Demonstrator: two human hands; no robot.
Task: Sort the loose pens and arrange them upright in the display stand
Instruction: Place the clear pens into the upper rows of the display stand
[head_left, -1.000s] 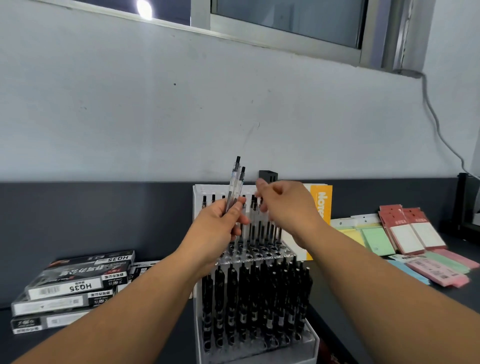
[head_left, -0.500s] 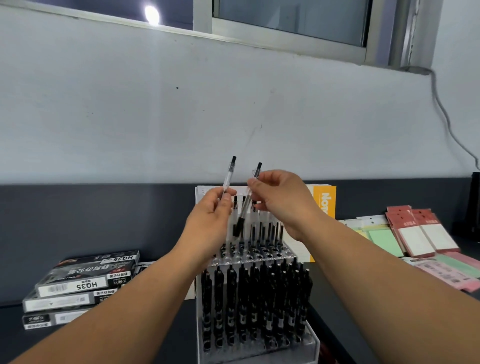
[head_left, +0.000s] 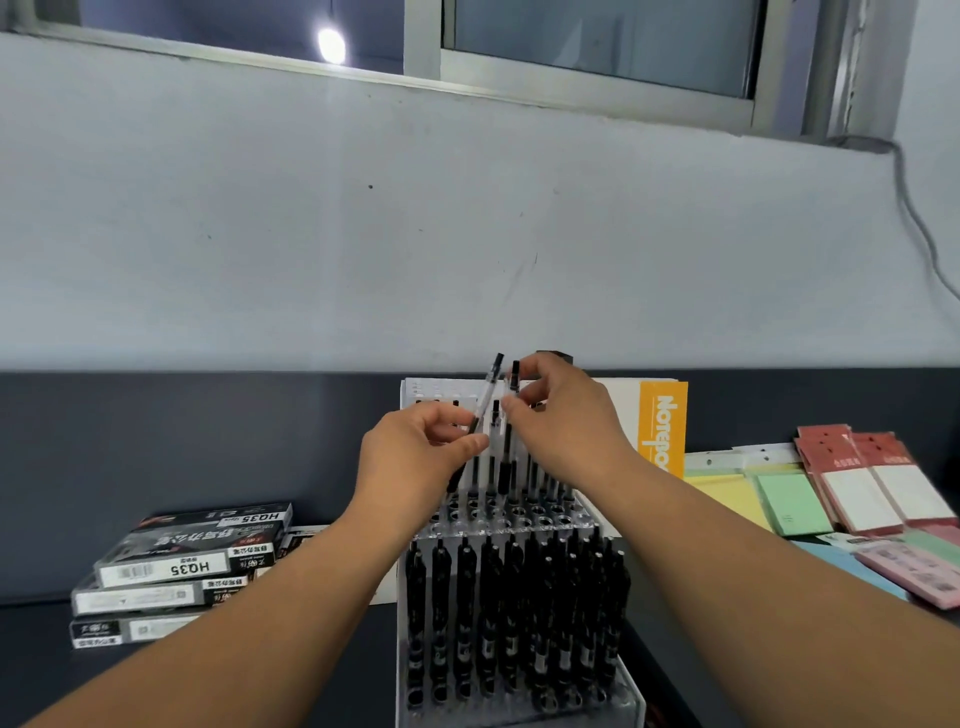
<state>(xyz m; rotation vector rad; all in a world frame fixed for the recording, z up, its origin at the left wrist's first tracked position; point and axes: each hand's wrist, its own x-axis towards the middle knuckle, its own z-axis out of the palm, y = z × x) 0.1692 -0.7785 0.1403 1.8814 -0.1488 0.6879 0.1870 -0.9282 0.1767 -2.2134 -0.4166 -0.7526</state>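
Note:
A clear acrylic display stand (head_left: 631, 696) stands in front of me, its lower tiers packed with several black pens upright and its upper rows partly filled. My left hand (head_left: 410, 462) pinches a clear pen with a black cap (head_left: 488, 389), tilted to the right above the stand. My right hand (head_left: 561, 426) pinches a second clear pen (head_left: 506, 441) near its top and holds it nearly upright over the upper rows, its lower end just above the holes.
Stacked pen boxes marked HQ35 (head_left: 192, 566) lie at the left on the dark table. An orange-edged notepad box (head_left: 662, 431) stands behind the stand. Coloured sticky-note packs (head_left: 795, 504) and red-framed packs (head_left: 878, 488) lie at the right. A white wall rises behind.
My right hand took one of the two pens from my left hand, then turned it from slanted to nearly upright and lowered it toward the upper rows. My left hand kept one pen.

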